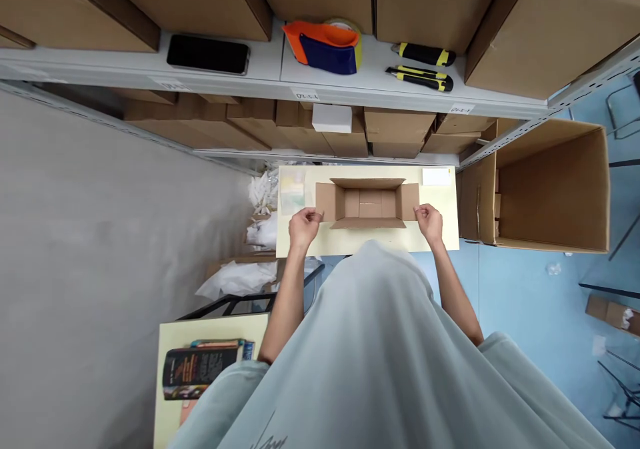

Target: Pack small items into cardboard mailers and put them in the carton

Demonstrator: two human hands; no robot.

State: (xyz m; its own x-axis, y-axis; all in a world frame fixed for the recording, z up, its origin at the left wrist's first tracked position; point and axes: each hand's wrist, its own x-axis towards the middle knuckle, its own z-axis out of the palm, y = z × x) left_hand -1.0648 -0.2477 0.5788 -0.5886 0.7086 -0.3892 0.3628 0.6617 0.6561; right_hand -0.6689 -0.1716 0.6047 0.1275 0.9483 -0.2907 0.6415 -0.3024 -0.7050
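Observation:
An open cardboard box stands on the pale yellow table, its flaps folded outward and its bottom visible inside. My left hand pinches the outer corner of the left flap between thumb and fingers. On the other side, my right hand is closed at the outer edge of the right flap. Both forearms reach forward on either side of my grey-blue shirt. A small white card or label stack lies at the table's back right corner, and a clear plastic item lies at its left end.
Above the table, a shelf bears cartons, a phone, an orange and blue tape dispenser and two utility knives. A large open carton stands at the right. Books lie on a side table at lower left.

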